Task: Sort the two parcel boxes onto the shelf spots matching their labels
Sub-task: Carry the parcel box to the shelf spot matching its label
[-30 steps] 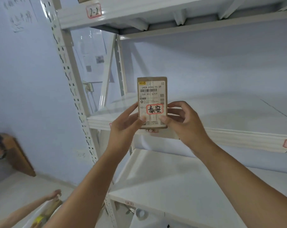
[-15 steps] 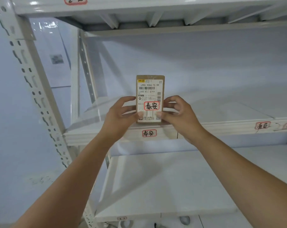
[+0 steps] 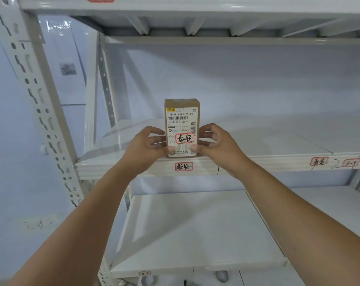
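Upright post [image 3: 33,112]: white, slotted, far left, carrying the shelf tiers.
Left hand [image 3: 143,148]: raised at the front edge of the middle shelf; fingers [image 3: 156,140] curled on the left side of the box, thumb tip pressed on its front face low down.
Parcel box [image 3: 182,108]: brown cardboard, upright, held between both hands with its printed shipping label facing the camera; bottom edge right at the front lip of the middle shelf [image 3: 267,139], whether resting on it or just above cannot be told.
Box sticker [image 3: 184,138]: red-bordered, handwritten characters, on the lower part of the box front.
Shelf tag [image 3: 183,166]: red-bordered, on the shelf's front edge directly below the box, same characters as the box sticker.
Right hand [image 3: 220,146]: mirrored on the box's right side, fingers wrapped on the edge, thumb on the front.
Second tag [image 3: 319,161]: further right on the same edge, different characters.
Lower shelf [image 3: 195,230]: white, beneath the forearms.
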`<move>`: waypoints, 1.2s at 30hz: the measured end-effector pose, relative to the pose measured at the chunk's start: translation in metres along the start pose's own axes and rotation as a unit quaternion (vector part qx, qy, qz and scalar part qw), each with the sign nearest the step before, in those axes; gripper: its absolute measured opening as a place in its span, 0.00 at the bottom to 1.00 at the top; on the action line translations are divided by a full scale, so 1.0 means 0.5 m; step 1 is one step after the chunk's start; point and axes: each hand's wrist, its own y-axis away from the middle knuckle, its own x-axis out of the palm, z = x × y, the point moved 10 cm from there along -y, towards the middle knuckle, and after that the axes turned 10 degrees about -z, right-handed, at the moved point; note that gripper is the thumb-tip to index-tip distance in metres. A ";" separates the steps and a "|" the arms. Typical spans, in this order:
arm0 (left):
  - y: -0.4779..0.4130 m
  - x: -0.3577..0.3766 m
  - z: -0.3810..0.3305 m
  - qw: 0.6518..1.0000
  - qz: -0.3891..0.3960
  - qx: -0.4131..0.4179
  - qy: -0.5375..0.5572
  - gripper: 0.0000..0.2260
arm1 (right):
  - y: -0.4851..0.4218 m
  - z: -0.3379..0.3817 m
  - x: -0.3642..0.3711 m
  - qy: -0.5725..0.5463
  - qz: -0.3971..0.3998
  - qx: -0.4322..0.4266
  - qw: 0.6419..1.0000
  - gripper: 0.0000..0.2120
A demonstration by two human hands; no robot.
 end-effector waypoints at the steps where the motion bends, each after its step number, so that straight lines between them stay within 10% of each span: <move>1: 0.000 0.001 0.001 1.000 0.002 -0.005 0.002 0.25 | -0.002 -0.002 0.001 0.006 0.004 0.004 1.000 0.23; 36: 0.040 -0.021 0.004 1.000 -0.025 0.001 0.002 0.46 | 0.037 -0.011 -0.028 0.027 -0.033 0.017 0.999 0.29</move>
